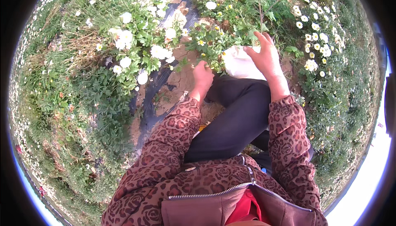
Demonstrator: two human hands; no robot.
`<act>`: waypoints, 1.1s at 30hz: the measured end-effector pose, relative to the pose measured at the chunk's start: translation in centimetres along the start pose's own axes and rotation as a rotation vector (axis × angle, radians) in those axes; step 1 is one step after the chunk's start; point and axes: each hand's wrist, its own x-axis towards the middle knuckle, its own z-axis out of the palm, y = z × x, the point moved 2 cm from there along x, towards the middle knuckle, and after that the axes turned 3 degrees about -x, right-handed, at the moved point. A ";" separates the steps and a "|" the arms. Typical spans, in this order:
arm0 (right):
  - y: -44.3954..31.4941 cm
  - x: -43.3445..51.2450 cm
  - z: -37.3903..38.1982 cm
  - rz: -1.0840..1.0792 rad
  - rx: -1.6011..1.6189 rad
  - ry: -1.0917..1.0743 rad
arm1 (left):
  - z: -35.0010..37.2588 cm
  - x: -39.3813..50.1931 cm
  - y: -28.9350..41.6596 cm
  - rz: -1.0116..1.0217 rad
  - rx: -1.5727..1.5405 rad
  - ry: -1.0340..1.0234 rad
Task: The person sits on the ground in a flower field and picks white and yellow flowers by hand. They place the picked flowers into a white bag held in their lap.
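My left hand (202, 77) is low over the soil with its fingers curled, at the near left edge of a leafy plant (212, 45) with small white-and-yellow flowers. Whether anything is pinched between those fingertips is hidden. My right hand (267, 57) is raised, thumb and fingers apart, and nothing shows between them. Just left of it and partly behind it, a white bag (239, 62) lies in front of my bent knee. Beyond the right fingertips rises a tall thin weed stem (260, 12), which the fingers may or may not touch.
White double blooms (159, 52) crowd a bushy plant on the left. More white flowers (315, 37) line the row at right. Dark plastic film (154, 102) and cracked bare soil (179, 74) run between the rows. My dark-trousered leg (233, 121) is folded beneath my arms.
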 end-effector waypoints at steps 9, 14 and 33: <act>-2.2 3.1 13.7 -0.023 -0.069 -0.719 | -5.4 -1.7 3.9 0.483 0.141 0.091; -1.8 2.7 14.9 -0.046 -0.082 -0.805 | -6.3 5.8 3.5 0.325 0.252 -0.005; 1.2 4.9 14.1 0.343 0.755 -0.706 | -4.7 3.1 5.1 0.208 -0.004 -0.132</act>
